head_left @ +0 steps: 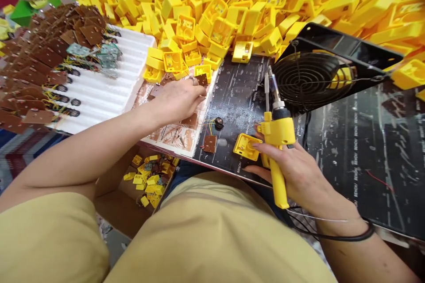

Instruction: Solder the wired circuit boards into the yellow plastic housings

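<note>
My right hand [295,163] is wrapped round a yellow soldering gun [280,163], whose metal tip points up and away from me. Beside its thumb, on the black bench surface, lies an open yellow plastic case [246,147], hollow side up. My left hand [181,97] reaches across to the left part of the bench, its fingers bent together by a small dark-brown board [202,80]. What those fingers pinch, if anything, is hidden. Between the hands lie a brown circuit board [210,143] and a small black round part [218,123], joined by thin wires.
Yellow cases [219,31] are heaped along the back. A black fan [305,77] leans at the right. On the left, a white ridged tray [133,59] carries many brown boards [66,40]. Below the bench edge stands a cardboard box [122,212] with yellow pieces inside.
</note>
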Motion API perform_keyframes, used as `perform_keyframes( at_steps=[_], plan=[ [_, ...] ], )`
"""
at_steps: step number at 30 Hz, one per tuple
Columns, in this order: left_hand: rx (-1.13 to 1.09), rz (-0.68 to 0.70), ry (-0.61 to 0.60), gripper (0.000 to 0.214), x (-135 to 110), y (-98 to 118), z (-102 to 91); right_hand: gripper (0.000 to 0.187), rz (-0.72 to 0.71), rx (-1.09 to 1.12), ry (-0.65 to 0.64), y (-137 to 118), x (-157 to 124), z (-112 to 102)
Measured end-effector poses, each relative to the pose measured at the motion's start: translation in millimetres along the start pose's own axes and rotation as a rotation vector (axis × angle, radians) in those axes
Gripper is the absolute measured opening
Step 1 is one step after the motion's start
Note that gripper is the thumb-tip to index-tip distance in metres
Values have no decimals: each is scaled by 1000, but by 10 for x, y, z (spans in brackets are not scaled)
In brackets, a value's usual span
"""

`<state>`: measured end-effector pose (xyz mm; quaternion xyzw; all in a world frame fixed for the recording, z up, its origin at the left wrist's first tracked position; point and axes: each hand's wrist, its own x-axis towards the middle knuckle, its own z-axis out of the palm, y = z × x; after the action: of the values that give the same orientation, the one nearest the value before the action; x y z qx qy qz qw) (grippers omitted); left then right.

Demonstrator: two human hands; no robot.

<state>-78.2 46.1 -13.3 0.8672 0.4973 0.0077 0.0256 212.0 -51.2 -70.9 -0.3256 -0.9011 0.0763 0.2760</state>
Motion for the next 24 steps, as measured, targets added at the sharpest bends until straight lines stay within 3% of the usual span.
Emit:
perform_keyframes(
  at_steps=[3,7,10,12,15,18,21,24],
  plan=[
    [70,60,104,30,-241,94,-84,52,10,7,19,-10,-18,6],
    [114,179,173,53,-576,491,-21,54,24,-1,42,-20,-5,16],
    [164,207,195,42,-676,636,110,48,20,-25,38,-25,10,25],
    [95,217,222,27,-672,571,152,43,21,-33,38,-33,9,31],
    [-32,252,371,22,-655,351,141,44,37,-44,59,-62,8,50],
    [-6,415,476,25,-717,195,153,43,45,-59,69,-115,42,90],
    [49,600,393,21,-852,187,204,40,14,-59,58,-155,97,125],
    [11,464,339,18,-949,280,188,45,4,-56,68,-150,112,119]
  ],
)
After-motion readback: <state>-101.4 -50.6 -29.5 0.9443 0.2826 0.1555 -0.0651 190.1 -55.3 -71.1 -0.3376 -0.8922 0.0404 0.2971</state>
